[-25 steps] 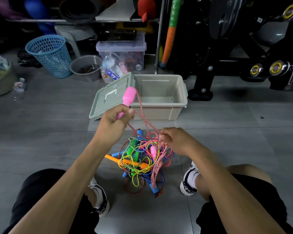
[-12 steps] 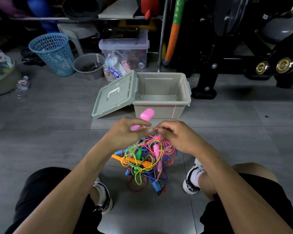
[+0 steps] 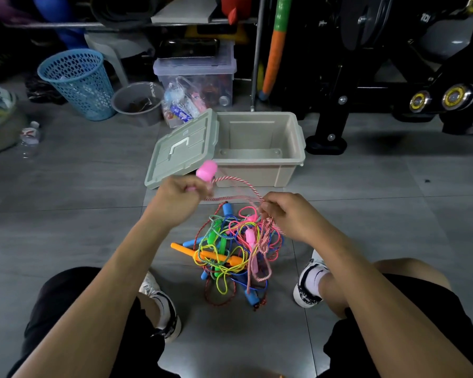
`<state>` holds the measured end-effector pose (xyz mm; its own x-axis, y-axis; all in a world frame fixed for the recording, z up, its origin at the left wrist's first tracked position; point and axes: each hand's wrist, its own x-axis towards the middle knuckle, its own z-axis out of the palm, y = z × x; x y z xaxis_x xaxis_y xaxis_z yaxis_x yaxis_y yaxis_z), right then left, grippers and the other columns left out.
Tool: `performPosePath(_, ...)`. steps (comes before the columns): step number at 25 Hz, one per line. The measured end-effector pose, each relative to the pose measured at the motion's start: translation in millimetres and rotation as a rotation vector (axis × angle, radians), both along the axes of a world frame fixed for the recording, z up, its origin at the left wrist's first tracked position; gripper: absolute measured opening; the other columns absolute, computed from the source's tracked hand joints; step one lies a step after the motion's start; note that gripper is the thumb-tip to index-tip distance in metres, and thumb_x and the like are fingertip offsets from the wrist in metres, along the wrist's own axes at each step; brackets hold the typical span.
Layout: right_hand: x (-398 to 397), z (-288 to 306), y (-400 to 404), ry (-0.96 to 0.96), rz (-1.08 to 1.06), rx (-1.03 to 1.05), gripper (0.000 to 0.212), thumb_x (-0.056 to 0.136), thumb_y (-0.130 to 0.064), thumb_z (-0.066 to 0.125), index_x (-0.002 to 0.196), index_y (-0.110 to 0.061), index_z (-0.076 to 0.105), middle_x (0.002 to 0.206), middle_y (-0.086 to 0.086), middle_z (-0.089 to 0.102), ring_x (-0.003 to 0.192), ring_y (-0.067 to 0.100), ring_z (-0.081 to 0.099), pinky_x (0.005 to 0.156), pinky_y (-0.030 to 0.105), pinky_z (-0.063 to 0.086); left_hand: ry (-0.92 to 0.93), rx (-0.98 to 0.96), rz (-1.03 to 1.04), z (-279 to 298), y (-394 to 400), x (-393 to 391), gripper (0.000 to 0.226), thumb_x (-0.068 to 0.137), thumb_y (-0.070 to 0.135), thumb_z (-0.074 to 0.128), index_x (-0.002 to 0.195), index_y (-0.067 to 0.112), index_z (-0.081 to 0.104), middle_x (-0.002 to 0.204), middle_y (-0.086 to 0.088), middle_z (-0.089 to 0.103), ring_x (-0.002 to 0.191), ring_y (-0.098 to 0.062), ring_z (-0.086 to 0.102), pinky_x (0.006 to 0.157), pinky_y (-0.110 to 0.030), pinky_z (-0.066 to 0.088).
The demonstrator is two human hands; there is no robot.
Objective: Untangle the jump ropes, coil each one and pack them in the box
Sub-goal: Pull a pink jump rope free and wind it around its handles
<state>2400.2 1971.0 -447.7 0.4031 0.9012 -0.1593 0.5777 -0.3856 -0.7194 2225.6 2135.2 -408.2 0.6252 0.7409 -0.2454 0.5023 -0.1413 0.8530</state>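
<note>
Hands (image 3: 179,196) parted again, pink handle (image 3: 206,171) tilted up-right, rope (image 3: 243,186) gripped

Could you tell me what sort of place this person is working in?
Probably a home gym or storage room: a black exercise machine stands on the grey tiled floor, rolled mats sit on a shelf, and a blue basket sits among clutter.

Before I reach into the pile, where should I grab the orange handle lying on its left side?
Take the orange handle by its bare left end, coming in from the left of the tangled pile. That end pokes out onto the floor free of cords, while its right half runs under yellow and green loops. The left hand is nearer but holds the pink handle.
</note>
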Motion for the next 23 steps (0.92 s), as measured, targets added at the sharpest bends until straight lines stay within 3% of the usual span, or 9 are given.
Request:
performPosePath(2, -1.8, 6.1, -0.5, 0.023, 0.005, 0.078, 0.022, 0.101, -0.021, 0.048, 0.085, -0.02, 0.064, 0.078, -0.015, 0.067, 0.066, -0.003, 0.058, 0.063, 0.027, 0.045, 0.367, 0.148, -0.171, -8.2, -1.5, -1.7, 0.013, 0.086, 0.015, 0.068, 0.077, 0.022, 0.074, 0.098, -0.004, 0.069, 0.079, -0.014, 0.062, 0.07, -0.02, 0.047)
performPosePath(3, -3.2, 8.4, -0.2, 0.025, 0.028, 0.11, 0.022, 0.1, -0.021, 0.049, 0.084, -0.023, 0.063, 0.077, -0.013, 0.068, 0.067, 0.0, 0.059, 0.064, 0.029, 0.046, 0.429, 0.14, -0.222, -10.8, -5.9, -0.6, 0.013, 0.085, 0.013, 0.07, 0.08, 0.024, 0.074, 0.104, -0.003, 0.068, 0.088, -0.017, 0.062, 0.078, -0.022, 0.047)
performPosePath(7, -9.9, 11.8, 1.4, 0.011, 0.14, 0.164, 0.02, 0.099, -0.024, 0.049, 0.084, -0.022, 0.064, 0.074, 0.0, 0.066, 0.071, 0.026, 0.061, 0.07, 0.045, 0.05, 0.105, -0.035, -0.286, -9.2, -25.5, 6.0, 0.005, 0.077, 0.029, 0.079, 0.081, 0.031, 0.076, 0.095, 0.0, 0.072, 0.086, -0.012, 0.063, 0.082, -0.026, 0.048)
performPosePath(11, -10.2, 10.6, 2.1, 0.037, 0.134, 0.178, 0.023, 0.097, -0.032, 0.048, 0.083, -0.022, 0.062, 0.074, 0.007, 0.067, 0.071, 0.032, 0.061, 0.069, 0.05, 0.05, -0.004, 0.12, -0.302, -12.1, -28.7, 10.0, 0.003, 0.083, 0.028, 0.073, 0.082, 0.027, 0.076, 0.085, -0.002, 0.072, 0.084, -0.022, 0.066, 0.081, -0.036, 0.05)
performPosePath(16, -9.9, 5.1, -0.3, 0.082, 0.122, 0.169, 0.022, 0.093, -0.044, 0.044, 0.083, -0.035, 0.06, 0.077, 0.003, 0.069, 0.074, 0.029, 0.064, 0.068, 0.049, 0.053, -0.208, 0.107, -0.315, -7.7, -30.5, 11.6, 0.009, 0.087, 0.017, 0.069, 0.082, 0.023, 0.074, 0.071, 0.005, 0.066, 0.058, -0.009, 0.05, 0.056, -0.022, 0.04)
performPosePath(20, -2.6, -11.0, -0.5, 0.034, 0.049, -0.006, 0.029, 0.102, -0.03, 0.038, 0.079, -0.036, 0.053, 0.077, -0.01, 0.065, 0.08, 0.012, 0.065, 0.079, 0.044, 0.055, -0.49, -0.098, 0.052, 4.5, -9.8, 4.3, 0.016, 0.089, 0.018, 0.064, 0.076, 0.027, 0.07, 0.057, 0.012, 0.049, 0.049, -0.007, 0.034, 0.043, -0.016, 0.027)
performPosePath(22, -1.5, -14.8, 0.0, 0.016, 0.026, -0.062, 0.029, 0.103, -0.024, 0.038, 0.079, -0.032, 0.053, 0.079, -0.011, 0.063, 0.079, 0.017, 0.064, 0.077, 0.043, 0.055, -0.392, -0.029, 0.162, 2.4, 0.8, -1.4, 0.024, 0.089, 0.01, 0.062, 0.072, 0.025, 0.067, 0.057, 0.016, 0.052, 0.05, -0.004, 0.041, 0.044, -0.014, 0.032)
performPosePath(23, -2.0, -13.4, 0.8, 0.024, 0.014, -0.038, 0.029, 0.103, -0.023, 0.039, 0.079, -0.031, 0.054, 0.078, -0.009, 0.063, 0.076, 0.017, 0.064, 0.073, 0.041, 0.055, -0.188, 0.072, 0.123, -0.7, 5.5, -3.7, 0.027, 0.09, 0.004, 0.06, 0.072, 0.024, 0.066, 0.063, 0.015, 0.058, 0.057, -0.004, 0.05, 0.05, -0.013, 0.038)
